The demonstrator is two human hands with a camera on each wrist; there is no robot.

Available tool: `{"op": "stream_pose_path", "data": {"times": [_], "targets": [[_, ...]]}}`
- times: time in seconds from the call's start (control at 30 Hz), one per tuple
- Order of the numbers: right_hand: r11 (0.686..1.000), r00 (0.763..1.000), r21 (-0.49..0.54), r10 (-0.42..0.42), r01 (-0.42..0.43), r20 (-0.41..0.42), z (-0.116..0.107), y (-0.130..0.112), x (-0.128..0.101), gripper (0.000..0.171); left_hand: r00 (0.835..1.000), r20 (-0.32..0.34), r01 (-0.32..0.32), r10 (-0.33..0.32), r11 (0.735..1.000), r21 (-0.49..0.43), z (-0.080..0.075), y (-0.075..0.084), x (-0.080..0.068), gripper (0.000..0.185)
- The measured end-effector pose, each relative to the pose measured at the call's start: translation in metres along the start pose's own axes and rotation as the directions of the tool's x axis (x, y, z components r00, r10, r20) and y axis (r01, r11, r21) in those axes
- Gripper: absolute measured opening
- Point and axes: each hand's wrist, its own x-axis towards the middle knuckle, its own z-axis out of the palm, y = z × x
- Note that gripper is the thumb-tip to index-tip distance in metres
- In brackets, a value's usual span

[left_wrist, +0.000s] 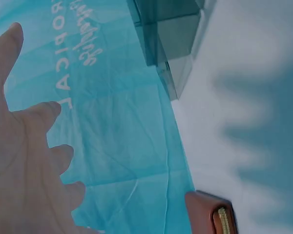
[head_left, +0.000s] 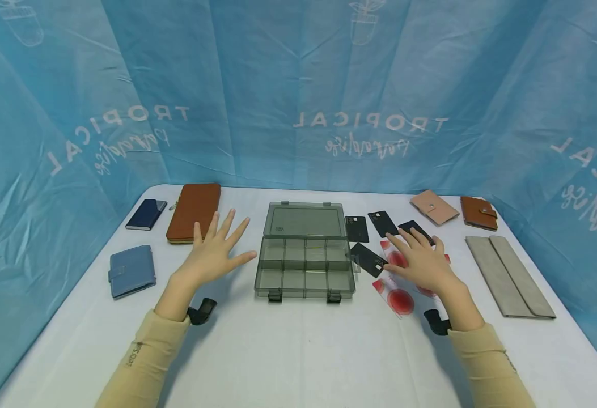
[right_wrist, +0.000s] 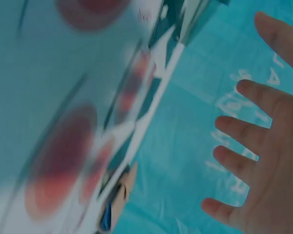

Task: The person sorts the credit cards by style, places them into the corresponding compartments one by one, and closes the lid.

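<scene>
At the far left, a light blue snap wallet (head_left: 132,271) lies on the white tablecloth (head_left: 298,351), nearer the person than a slim dark blue case (head_left: 147,214) with a greyish end. Beside that case is a brown zip wallet (head_left: 194,213), its gold zipper showing in the left wrist view. The left hand (head_left: 214,255) is raised between this wallet and the box, fingers straight and spread wide, holding nothing. At the centre sits a clear grey compartment box (head_left: 305,263), its lid (head_left: 305,221) opened back, eight compartments facing up and two dark latches along the near edge. Just right of it lie four black cards (head_left: 356,229), one overlapping the box's right side in the head view. Several red-and-white cards (head_left: 400,302) lie nearer the person, partly hidden by the right hand (head_left: 420,260), which is held above them with fingers spread and nothing in its grasp. Further right are a pink snap wallet (head_left: 434,207), a small brown wallet (head_left: 479,213) and, nearest, a long grey folding wallet (head_left: 509,276).
</scene>
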Motion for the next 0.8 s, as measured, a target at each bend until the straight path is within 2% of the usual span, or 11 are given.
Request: {"op": "stream_pose_path", "data": {"times": [0.07, 0.13, 0.23, 0.33, 0.4, 0.5, 0.57, 0.63, 0.7, 0.8], "targets": [[1.000, 1.000, 0.019, -0.007, 0.006, 0.030, 0.004, -0.004, 0.006, 0.071, 1.000, 0.012, -0.010, 0.011, 0.999, -0.043, 0.001, 0.002, 0.003, 0.081], [0.999, 0.998, 0.037, -0.013, 0.011, 0.066, 0.007, -0.008, 0.012, 0.070, 0.999, 0.045, -0.019, 0.025, 0.990, -0.140, 0.002, 0.003, 0.007, 0.082], [0.998, 0.991, 0.060, -0.020, 0.011, 0.136, 0.010, -0.012, 0.024, 0.068, 0.990, 0.129, -0.005, 0.049, 0.946, -0.324, 0.003, 0.005, 0.013, 0.083], [0.997, 0.978, 0.073, -0.002, -0.013, 0.208, 0.013, -0.015, 0.040, 0.065, 0.966, 0.250, 0.068, 0.073, 0.856, -0.513, 0.007, 0.003, 0.020, 0.083], [0.993, 0.968, 0.100, 0.037, -0.063, 0.248, 0.015, -0.018, 0.053, 0.062, 0.942, 0.323, 0.136, 0.093, 0.771, -0.621, 0.012, 0.000, 0.025, 0.084], [0.970, 0.945, 0.154, 0.138, -0.190, 0.297, 0.018, -0.022, 0.074, 0.061, 0.907, 0.404, 0.248, 0.114, 0.632, -0.734, 0.021, -0.006, 0.033, 0.089], [0.946, 0.923, 0.175, 0.205, -0.273, 0.326, 0.020, -0.024, 0.086, 0.064, 0.896, 0.425, 0.289, 0.127, 0.559, -0.777, 0.027, -0.009, 0.037, 0.093], [0.924, 0.899, 0.172, 0.266, -0.340, 0.349, 0.022, -0.026, 0.096, 0.070, 0.891, 0.433, 0.306, 0.134, 0.528, -0.793, 0.033, -0.012, 0.040, 0.095], [0.911, 0.879, 0.158, 0.305, -0.382, 0.365, 0.023, -0.027, 0.102, 0.076, 0.890, 0.432, 0.306, 0.147, 0.510, -0.804, 0.038, -0.015, 0.041, 0.096], [0.894, 0.864, 0.146, 0.350, -0.424, 0.363, 0.023, -0.030, 0.106, 0.078, 0.893, 0.425, 0.309, 0.148, 0.487, -0.817, 0.044, -0.018, 0.043, 0.095]]}}
